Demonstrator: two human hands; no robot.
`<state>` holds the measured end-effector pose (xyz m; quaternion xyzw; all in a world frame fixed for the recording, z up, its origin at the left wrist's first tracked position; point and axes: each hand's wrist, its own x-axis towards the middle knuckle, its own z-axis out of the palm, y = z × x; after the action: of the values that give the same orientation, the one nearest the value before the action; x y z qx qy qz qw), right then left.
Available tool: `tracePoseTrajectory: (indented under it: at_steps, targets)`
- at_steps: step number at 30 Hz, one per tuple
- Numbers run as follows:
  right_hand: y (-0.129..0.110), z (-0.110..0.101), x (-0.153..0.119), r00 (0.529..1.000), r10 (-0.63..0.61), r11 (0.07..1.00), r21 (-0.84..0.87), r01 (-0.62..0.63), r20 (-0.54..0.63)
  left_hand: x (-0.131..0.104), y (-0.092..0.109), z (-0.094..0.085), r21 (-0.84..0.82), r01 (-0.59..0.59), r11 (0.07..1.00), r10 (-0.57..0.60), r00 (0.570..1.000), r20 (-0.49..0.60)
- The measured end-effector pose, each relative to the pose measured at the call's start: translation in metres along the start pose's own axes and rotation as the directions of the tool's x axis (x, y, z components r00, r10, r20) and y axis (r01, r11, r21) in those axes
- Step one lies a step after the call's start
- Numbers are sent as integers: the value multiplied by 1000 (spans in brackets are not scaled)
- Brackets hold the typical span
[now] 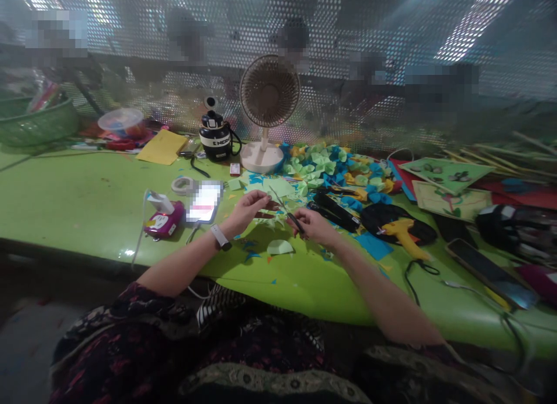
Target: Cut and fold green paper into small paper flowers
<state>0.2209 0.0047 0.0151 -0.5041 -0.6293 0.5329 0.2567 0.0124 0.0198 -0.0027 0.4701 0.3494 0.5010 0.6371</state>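
My right hand (312, 225) is closed around the dark handles of a pair of scissors (295, 222), whose blades point up and to the left. Just left of the blades, my left hand (249, 211) has its thumb and fingers drawn together; whatever it pinches is too small or hidden to make out. Behind the hands lies light green paper (282, 187) among small green and blue scraps. A pale green paper piece with a rounded edge (280, 247) rests on the green table (243, 270) in front of them.
A heap of folded paper pieces (324, 163) lies beside a small fan (268, 93). A black stapler (335, 212), a yellow glue gun (400, 234) and a phone (489, 273) are on the right. Leftward are a lit phone (204, 202), a purple power block (164, 223) and a jug (216, 140).
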Motion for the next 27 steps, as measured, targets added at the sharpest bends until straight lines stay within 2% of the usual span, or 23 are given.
tracePoseTrajectory:
  at_steps: [10, 27]
  targets:
    - [-1, -2, 0, 1000, 9, 1000, 14, -9, 27, 0, -1, -3, 51, 11, 999, -15, 997, 76]
    - [-5, -1, -2, 1000, 19, 1000, -12, -19, -18, 4, -2, -8, 59, -3, 998, 0, 999, 53]
